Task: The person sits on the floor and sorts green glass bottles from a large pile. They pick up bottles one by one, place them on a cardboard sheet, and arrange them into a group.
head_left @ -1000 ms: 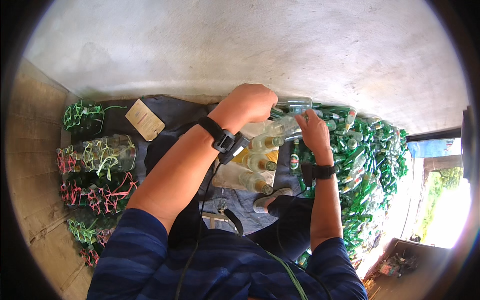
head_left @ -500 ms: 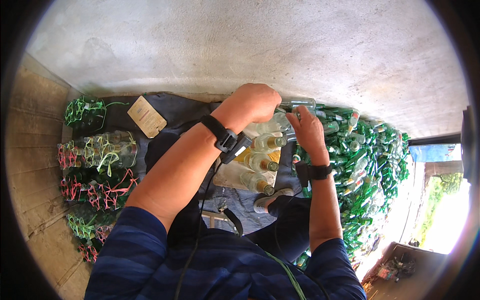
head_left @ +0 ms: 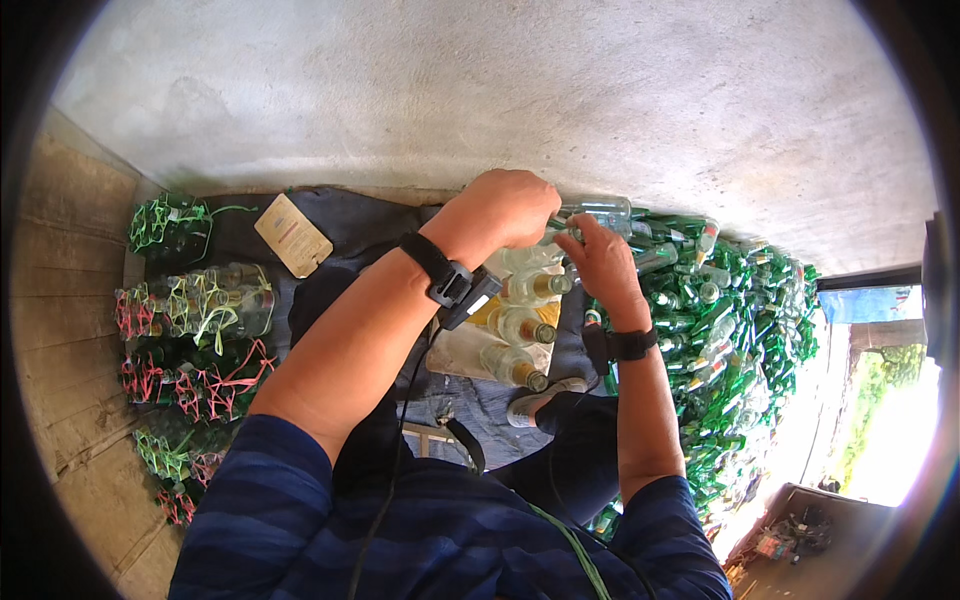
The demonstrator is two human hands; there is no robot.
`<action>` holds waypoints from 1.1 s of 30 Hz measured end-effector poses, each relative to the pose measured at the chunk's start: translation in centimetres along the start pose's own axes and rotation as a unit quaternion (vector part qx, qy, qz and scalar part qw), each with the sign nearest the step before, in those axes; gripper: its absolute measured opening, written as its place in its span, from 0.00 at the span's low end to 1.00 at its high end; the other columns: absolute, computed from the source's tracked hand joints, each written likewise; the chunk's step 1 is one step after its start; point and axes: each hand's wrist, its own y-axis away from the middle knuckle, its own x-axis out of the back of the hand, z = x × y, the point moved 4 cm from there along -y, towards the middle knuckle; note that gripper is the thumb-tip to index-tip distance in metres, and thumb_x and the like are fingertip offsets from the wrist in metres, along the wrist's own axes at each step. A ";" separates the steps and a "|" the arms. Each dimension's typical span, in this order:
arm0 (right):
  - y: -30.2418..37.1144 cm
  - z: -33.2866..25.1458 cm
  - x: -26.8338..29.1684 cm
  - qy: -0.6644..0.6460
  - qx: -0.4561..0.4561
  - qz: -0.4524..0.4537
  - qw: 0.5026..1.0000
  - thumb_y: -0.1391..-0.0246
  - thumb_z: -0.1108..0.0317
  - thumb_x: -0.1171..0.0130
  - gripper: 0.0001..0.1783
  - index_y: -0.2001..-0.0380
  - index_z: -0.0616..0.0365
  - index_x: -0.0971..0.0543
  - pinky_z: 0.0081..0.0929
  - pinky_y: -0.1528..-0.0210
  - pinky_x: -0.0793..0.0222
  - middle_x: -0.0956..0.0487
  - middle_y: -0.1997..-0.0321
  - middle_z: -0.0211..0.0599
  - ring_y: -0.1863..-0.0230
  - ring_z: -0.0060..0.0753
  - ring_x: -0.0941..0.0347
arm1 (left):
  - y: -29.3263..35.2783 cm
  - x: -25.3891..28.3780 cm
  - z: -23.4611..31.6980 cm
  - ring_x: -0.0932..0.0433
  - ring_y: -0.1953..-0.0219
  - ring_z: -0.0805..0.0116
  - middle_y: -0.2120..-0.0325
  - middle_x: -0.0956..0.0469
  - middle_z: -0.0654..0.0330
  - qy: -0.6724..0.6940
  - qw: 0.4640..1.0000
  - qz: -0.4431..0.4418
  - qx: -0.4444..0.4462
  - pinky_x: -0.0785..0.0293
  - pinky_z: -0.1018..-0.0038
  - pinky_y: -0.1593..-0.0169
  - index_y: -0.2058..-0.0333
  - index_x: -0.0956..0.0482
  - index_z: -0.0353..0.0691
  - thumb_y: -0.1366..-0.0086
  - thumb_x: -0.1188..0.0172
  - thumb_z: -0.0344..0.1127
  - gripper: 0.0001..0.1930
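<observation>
Both my hands meet on a clear glass bottle (head_left: 598, 209) held above a dark cloth (head_left: 350, 225). My left hand (head_left: 505, 208) closes over its near end, a black band on that wrist. My right hand (head_left: 598, 262) grips it from the right, a black watch on that wrist. Just below my hands lie three clear bottles with gold caps (head_left: 520, 325) side by side on a pale sheet. To the right spreads a big heap of green bottles (head_left: 735, 340).
Bundles of bottles tied with green, pink and red string (head_left: 190, 330) lie stacked at the left by a wooden wall. A tan cardboard tag (head_left: 293, 235) rests on the cloth. A bare concrete wall (head_left: 480, 90) fills the far side. Bright daylight enters at the right.
My right hand has moved up and left to meet my left hand on the clear bottle. My left hand shifted slightly right.
</observation>
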 end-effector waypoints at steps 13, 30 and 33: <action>0.1 -0.5 -0.4 -0.018 0.004 0.008 1.000 0.36 0.52 0.33 0.21 0.52 0.57 0.21 0.53 0.60 0.22 0.14 0.62 0.51 0.59 0.63 0.17 | 0.1 -0.1 0.0 0.14 0.52 0.46 0.57 0.12 0.50 -0.005 1.000 -0.008 0.001 0.18 0.53 0.49 0.52 0.12 0.43 0.37 0.35 0.34 0.15; 0.0 -1.1 0.1 -0.054 -0.047 -0.027 0.997 0.37 0.54 0.30 0.21 0.50 0.58 0.20 0.52 0.60 0.22 0.14 0.61 0.54 0.59 0.64 0.17 | 0.1 -0.9 0.1 0.15 0.52 0.45 0.57 0.12 0.49 -0.004 1.000 -0.017 -0.006 0.18 0.52 0.49 0.51 0.13 0.43 0.37 0.35 0.35 0.16; 0.3 -1.0 -0.1 -0.094 -0.020 -0.001 0.995 0.38 0.58 0.29 0.20 0.50 0.59 0.21 0.45 0.67 0.27 0.19 0.72 0.51 0.70 0.57 0.21 | 0.0 -1.0 0.2 0.14 0.51 0.46 0.56 0.12 0.49 -0.013 0.999 -0.029 -0.005 0.18 0.53 0.48 0.50 0.13 0.43 0.37 0.34 0.35 0.16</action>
